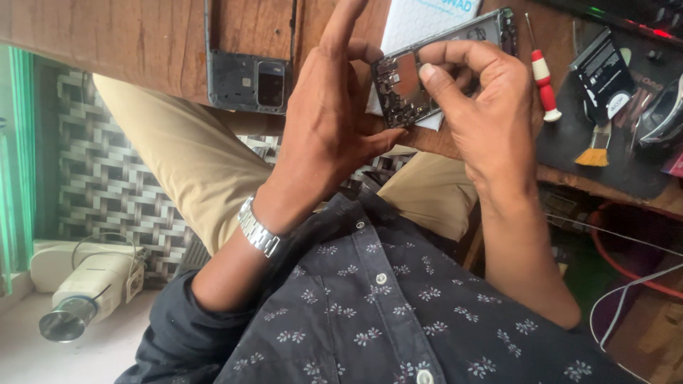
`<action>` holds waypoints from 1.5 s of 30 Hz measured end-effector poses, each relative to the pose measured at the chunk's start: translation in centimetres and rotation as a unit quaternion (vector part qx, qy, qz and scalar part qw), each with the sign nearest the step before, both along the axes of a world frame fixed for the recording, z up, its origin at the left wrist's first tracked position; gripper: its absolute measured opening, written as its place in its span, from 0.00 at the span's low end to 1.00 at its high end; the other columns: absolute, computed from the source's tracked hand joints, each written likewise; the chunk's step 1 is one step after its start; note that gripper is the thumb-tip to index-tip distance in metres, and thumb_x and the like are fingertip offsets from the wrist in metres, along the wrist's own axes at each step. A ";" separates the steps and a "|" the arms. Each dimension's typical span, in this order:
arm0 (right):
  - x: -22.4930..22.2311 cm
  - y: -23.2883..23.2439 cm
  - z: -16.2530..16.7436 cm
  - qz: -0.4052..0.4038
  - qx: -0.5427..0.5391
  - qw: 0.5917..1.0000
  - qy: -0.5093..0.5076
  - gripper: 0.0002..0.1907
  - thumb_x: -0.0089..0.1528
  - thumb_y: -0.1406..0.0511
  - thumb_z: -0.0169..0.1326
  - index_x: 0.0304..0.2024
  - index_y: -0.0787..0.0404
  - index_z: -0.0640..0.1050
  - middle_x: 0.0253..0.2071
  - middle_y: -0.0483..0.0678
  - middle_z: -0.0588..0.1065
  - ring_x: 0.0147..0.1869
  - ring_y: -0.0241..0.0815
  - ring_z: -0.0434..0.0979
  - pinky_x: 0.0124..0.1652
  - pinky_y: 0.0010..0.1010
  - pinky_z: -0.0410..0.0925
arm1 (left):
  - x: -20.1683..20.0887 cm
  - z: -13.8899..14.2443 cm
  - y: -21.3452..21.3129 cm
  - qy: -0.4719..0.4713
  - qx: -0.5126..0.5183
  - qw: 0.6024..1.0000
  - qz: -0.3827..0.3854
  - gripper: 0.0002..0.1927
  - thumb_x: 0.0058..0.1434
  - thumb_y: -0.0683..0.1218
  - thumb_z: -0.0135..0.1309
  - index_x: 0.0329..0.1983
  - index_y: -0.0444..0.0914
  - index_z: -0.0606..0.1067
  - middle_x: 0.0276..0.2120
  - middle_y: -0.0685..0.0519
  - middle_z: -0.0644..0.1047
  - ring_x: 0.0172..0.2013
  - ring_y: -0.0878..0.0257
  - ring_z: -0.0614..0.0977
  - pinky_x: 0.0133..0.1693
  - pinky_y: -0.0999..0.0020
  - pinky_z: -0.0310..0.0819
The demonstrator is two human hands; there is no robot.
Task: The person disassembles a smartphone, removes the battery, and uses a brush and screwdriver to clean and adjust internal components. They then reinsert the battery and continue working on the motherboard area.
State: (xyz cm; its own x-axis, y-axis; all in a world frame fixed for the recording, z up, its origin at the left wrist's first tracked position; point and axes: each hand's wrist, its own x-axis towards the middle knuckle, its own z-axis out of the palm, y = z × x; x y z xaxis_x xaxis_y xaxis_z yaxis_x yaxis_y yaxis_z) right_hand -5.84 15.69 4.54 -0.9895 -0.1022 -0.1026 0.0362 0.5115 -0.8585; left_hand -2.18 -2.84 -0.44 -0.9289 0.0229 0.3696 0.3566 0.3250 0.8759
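Note:
An opened smartphone (405, 85) with its back off shows a circuit board and camera end. My left hand (327, 121), with a metal watch (257, 229) on the wrist, supports the phone from the left, index finger pointing up. My right hand (477, 99) grips the phone's right side, the thumb pressing on the exposed board. The phone is held just above the wooden table's edge (142, 50).
A removed dark phone back frame (249, 71) lies on the table to the left. A white box (420, 21) sits under the phone. A red-and-white screwdriver (542, 71), a small brush (594, 149) and a black battery (603, 67) lie at the right. A white camera (85, 291) rests on the floor.

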 end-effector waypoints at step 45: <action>2.3 3.4 -0.3 -0.004 -0.088 0.990 -0.113 0.08 0.69 0.70 0.56 0.48 0.70 0.81 0.45 0.48 0.81 0.48 0.32 0.78 0.52 0.22 0.70 | 0.1 -0.4 0.1 0.016 -0.023 1.000 0.003 0.61 0.45 0.41 0.78 0.74 0.43 0.50 0.55 0.50 0.75 0.49 0.51 0.74 0.53 0.58 0.71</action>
